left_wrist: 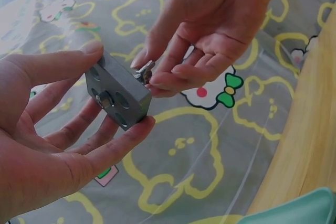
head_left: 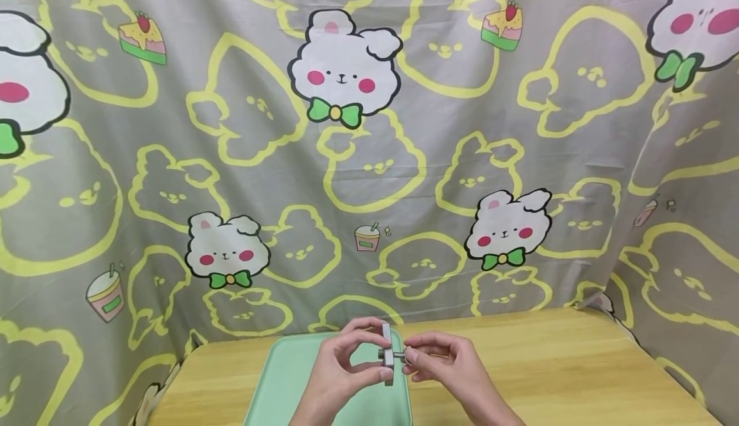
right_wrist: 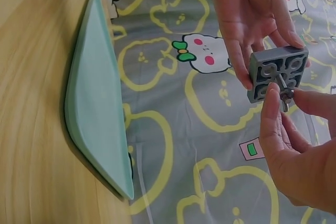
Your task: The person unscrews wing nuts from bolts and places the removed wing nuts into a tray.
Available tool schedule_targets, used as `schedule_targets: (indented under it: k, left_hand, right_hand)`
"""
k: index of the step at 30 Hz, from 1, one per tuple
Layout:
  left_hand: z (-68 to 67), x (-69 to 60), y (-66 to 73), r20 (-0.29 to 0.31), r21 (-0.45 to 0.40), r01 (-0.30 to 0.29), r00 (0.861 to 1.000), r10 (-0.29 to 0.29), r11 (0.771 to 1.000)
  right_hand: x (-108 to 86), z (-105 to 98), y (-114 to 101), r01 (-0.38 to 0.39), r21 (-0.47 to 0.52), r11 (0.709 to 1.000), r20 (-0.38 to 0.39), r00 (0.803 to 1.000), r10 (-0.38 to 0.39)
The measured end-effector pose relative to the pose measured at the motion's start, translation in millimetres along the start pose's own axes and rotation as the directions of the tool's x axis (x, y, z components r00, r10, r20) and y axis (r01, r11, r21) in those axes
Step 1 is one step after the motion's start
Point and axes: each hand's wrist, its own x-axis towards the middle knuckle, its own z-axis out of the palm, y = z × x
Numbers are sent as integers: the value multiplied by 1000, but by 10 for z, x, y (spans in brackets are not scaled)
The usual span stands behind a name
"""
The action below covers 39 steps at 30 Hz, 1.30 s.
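My left hand point(head_left: 340, 365) grips a grey square block point(left_wrist: 123, 90) by its edges, raised over the right side of the tray. A bolt runs through the middle of the block, its head point(left_wrist: 106, 99) against the flat face. On the other, ribbed face, the bolt's shank point(right_wrist: 282, 81) sticks out toward my right hand point(head_left: 453, 365). Between thumb and fingertips, that hand pinches a metal wing nut point(right_wrist: 287, 94) at the shank's end, apart from the block. Around the bolt the block has several round holes.
Below the hands, a light green tray point(head_left: 288, 365) lies on the wooden table point(head_left: 554, 362). A grey curtain point(head_left: 369, 176) printed with white and yellow cartoon animals hangs behind and along both sides of the table.
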Motion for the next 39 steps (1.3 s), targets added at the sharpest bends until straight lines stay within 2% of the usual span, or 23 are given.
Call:
schedule_targets:
  k: [9, 14, 18, 23, 25, 28, 30, 35, 37, 39]
  left_hand:
    - [49, -7, -63, 7, -12, 20, 1000, -20, 1000]
    - [60, 28, -72, 18, -16, 6, 1000, -6, 1000]
    - [48, 65, -55, 35, -19, -39, 999, 40, 999]
    - [20, 70, -38, 33, -22, -73, 997, 74, 997]
    - [13, 61, -35, 29, -24, -75, 997, 76, 997]
    - [4, 48, -36, 31, -28, -80, 996, 81, 996]
    - [-4, 40, -38, 31, -28, -83, 996, 84, 996]
    - [-25, 11, -35, 30, -36, -84, 996, 85, 996]
    - [-30, -6, -30, 28, -40, -82, 996, 83, 996]
    - [-36, -22, -28, 26, -42, -80, 996, 81, 996]
  right_hand:
    - [-76, -12, 13, 41, -58, 997, -39, 998, -43]
    - [-85, -17, -22, 108, -134, 985, -51, 992, -115]
    - [-64, -7, -61, 206, -232, 951, -51, 973, -224]
    - [-29, 26, -51, 327, -332, 885, -32, 934, -357]
    - [-21, 40, -28, 381, -359, 852, -19, 910, -415]
    - [-11, 52, 8, 478, -404, 780, 23, 858, -514]
    - [-4, 53, 23, 548, -445, 708, 67, 809, -584]
    - [22, 52, 40, 701, -518, 490, 186, 652, -735]
    - [28, 56, 49, 732, -525, 433, 218, 608, -763]
    - [26, 62, 59, 745, -533, 401, 239, 587, -773]
